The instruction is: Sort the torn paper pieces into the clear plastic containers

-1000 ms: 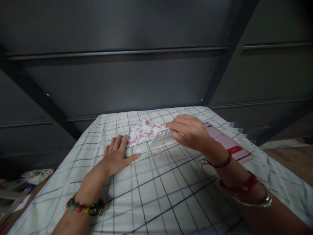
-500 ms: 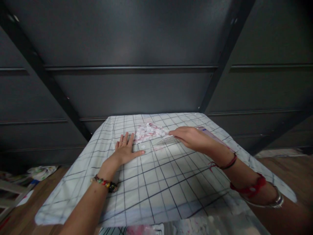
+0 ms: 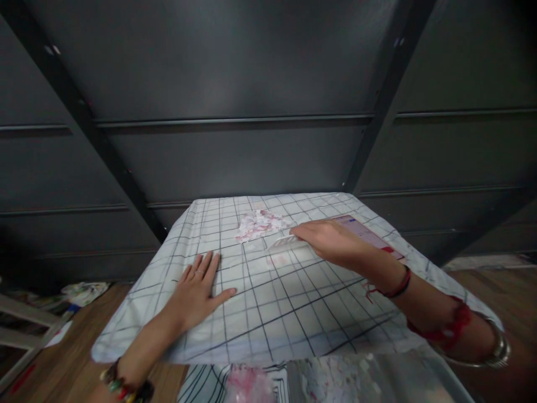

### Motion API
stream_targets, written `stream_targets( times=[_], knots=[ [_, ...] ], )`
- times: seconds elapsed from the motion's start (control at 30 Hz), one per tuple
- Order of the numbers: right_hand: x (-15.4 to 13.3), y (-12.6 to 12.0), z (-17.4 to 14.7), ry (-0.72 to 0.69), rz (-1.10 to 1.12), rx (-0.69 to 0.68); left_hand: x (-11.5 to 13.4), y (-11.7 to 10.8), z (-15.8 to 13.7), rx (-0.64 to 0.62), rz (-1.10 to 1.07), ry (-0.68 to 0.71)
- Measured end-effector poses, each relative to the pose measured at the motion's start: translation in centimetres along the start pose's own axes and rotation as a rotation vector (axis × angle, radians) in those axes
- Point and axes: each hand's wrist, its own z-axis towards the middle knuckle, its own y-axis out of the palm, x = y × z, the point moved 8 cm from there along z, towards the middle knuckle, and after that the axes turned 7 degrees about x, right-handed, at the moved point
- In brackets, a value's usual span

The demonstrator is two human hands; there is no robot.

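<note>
My left hand point(image 3: 197, 294) lies flat on the checked tablecloth point(image 3: 272, 313), fingers spread, holding nothing. Across the cloth, my right hand point(image 3: 325, 240) pinches a thin, partly see-through whitish sheet point(image 3: 285, 242) by its right edge. The sheet is tilted up over the cloth, and its exact kind is hard to make out. Just beyond it is a loose heap of small white and pink paper-like scraps point(image 3: 260, 224). A flat pinkish-purple rectangular item point(image 3: 367, 235) lies partly behind my right hand and forearm.
At the near edge, below the tabletop, are a pink-and-white bundle point(image 3: 249, 385) and a grey translucent container point(image 3: 335, 380) with pale bits. A dark panelled wall point(image 3: 235, 162) rises behind the table. Crumpled cloth point(image 3: 86, 294) and a pale wooden frame point(image 3: 25, 313) stand at left.
My left hand has drawn back toward the near side, away from the scraps. My right hand still pinches the sheet, which is tilted differently. The camera view has shifted slightly.
</note>
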Motion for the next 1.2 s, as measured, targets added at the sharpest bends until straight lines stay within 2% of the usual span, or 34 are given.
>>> stream_targets(
  times=[0.13, 0.23, 0.33, 0.47, 0.63, 0.73, 0.83, 0.97, 1.07, 1.2],
  knots=[
    [-0.6, -0.1, 0.4, 0.036, -0.021, -0.038, 0.1, -0.2, -0.8, 0.045, 0.036, 0.022],
    [-1.4, -0.1, 0.4, -0.009, 0.024, -0.047, 0.1, -0.3, -0.9, 0.076, 0.043, 0.031],
    [-1.6, -0.4, 0.1, -0.037, 0.047, -0.017, 0.1, -0.3, -0.9, 0.090, 0.038, 0.035],
    [-1.3, -1.0, -0.1, -0.007, 0.001, 0.030, 0.2, -0.5, -0.9, 0.077, 0.032, 0.025],
    [-2.2, -1.0, -0.8, -0.038, 0.003, -0.066, 0.4, -0.7, -0.9, 0.075, 0.016, 0.023],
    [-2.4, -1.7, -1.6, -0.065, -0.017, -0.005, 0.5, -0.7, -0.9, 0.088, 0.015, 0.029],
    [-1.8, -2.5, -2.4, -0.021, -0.108, 0.104, 0.5, -0.7, -1.0, 0.071, 0.031, 0.019],
    [-1.6, -2.3, -3.3, 0.042, -0.235, 0.110, 0.7, -0.9, -1.0, 0.056, 0.039, 0.022],
    [-2.9, -2.1, -3.7, 0.045, -0.251, 0.108, 0.7, -0.9, -1.1, 0.062, 0.039, 0.026],
    [-5.7, -2.1, -3.5, 0.029, -0.151, 0.077, 0.6, -0.8, -1.1, 0.076, 0.039, 0.030]
  ],
)
